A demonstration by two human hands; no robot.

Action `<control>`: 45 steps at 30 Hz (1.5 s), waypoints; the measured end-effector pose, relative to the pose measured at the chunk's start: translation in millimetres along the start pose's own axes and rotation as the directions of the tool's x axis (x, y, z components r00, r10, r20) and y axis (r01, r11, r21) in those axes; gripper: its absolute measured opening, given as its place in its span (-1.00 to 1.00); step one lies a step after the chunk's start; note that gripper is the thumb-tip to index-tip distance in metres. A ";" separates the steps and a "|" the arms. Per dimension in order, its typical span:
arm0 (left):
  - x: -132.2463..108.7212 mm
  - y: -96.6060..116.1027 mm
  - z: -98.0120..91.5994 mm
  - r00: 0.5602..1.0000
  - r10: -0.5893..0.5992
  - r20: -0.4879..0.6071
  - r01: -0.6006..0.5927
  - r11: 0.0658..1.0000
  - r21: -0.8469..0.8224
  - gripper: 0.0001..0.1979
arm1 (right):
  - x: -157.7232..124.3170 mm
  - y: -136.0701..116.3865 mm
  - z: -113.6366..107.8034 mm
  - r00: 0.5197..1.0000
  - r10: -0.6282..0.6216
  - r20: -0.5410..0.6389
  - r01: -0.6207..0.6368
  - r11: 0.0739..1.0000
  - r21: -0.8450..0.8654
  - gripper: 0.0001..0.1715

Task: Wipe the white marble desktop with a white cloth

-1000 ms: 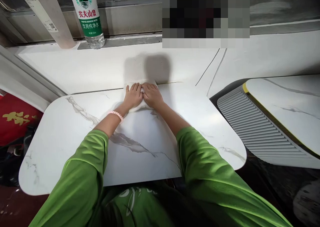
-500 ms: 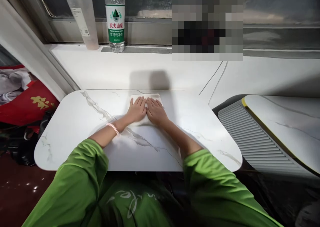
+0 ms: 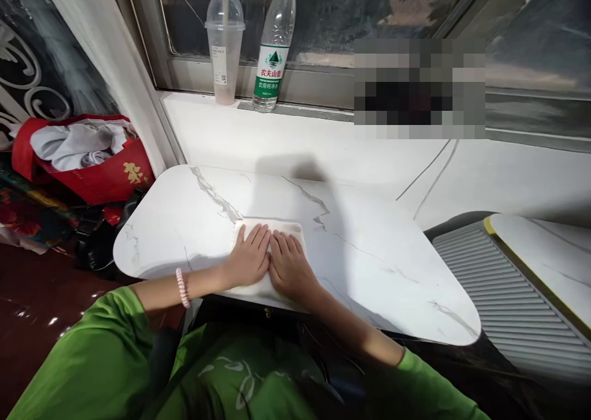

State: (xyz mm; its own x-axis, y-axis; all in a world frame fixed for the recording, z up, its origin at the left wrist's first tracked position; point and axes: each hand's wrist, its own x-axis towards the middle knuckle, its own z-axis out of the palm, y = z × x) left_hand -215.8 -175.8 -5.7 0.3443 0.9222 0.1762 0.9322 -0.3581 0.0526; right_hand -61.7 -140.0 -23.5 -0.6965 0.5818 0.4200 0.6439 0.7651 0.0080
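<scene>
A white folded cloth (image 3: 262, 292) lies flat on the white marble-patterned tabletop (image 3: 383, 241), close to its front edge. My left hand (image 3: 249, 258) presses on the cloth's left part, fingers stretched out and pointing away from me. Beside it, my right hand (image 3: 290, 265) rests flat on the right part, thumbs side touching the left hand. Both palms cover the middle of the cloth. A pink coiled band (image 3: 181, 288) circles my left wrist.
On the window ledge stand a clear plastic cup (image 3: 225, 56) with a straw and a water bottle (image 3: 273, 63). A red bag (image 3: 104, 177) with pale fabric sits at the left. Another marble-topped piece with a ribbed side (image 3: 498, 284) stands at the right.
Both hands have drawn the cloth toward me, from near the table's back to its front edge. The view has shifted, showing more of the left side.
</scene>
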 end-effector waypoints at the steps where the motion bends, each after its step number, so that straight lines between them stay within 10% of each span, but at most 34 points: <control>1: -9.6 1.2 -2.1 1.000 -0.009 -0.002 0.009 1.000 0.004 -0.46 | -1.4 -6.4 -2.3 0.999 -0.033 -0.008 0.033 0.999 -0.003 -0.44; 9: -14.5 -7.3 -2.5 0.999 -0.037 0.017 0.037 0.999 0.001 -0.46 | 10.8 -5.4 2.0 0.997 -0.078 -0.022 0.080 0.990 0.116 -0.50; 21: 139.0 -114.3 14.7 0.992 -0.064 0.106 0.067 0.997 -0.029 -0.49 | 142.5 77.5 61.7 0.984 0.179 0.019 -0.180 0.973 0.148 -0.55; 27: 169.9 -134.1 18.6 0.987 -0.129 0.098 0.135 0.989 -0.059 -0.48 | 172.9 95.1 72.8 0.967 0.240 0.082 -0.249 0.961 0.123 -0.45; 32: 138.2 -118.1 14.7 0.987 -0.137 0.080 0.143 0.987 -0.068 -0.48 | 150.0 78.8 61.6 0.965 0.211 0.158 -0.232 0.964 0.131 -0.42; 45: -62.9 -20.2 -22.0 0.997 -0.042 0.062 0.046 0.996 -0.071 -0.45 | 2.0 -57.6 -8.4 0.997 -0.011 0.070 -0.003 0.980 0.199 -0.35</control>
State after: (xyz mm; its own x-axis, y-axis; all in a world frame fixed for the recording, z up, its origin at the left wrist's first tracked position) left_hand -258.8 -229.8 3.8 0.3114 0.9436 0.1121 0.9368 -0.3247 0.1306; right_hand -97.5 -185.2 -15.5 -0.7240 0.5911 0.3555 0.5701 0.8029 -0.1740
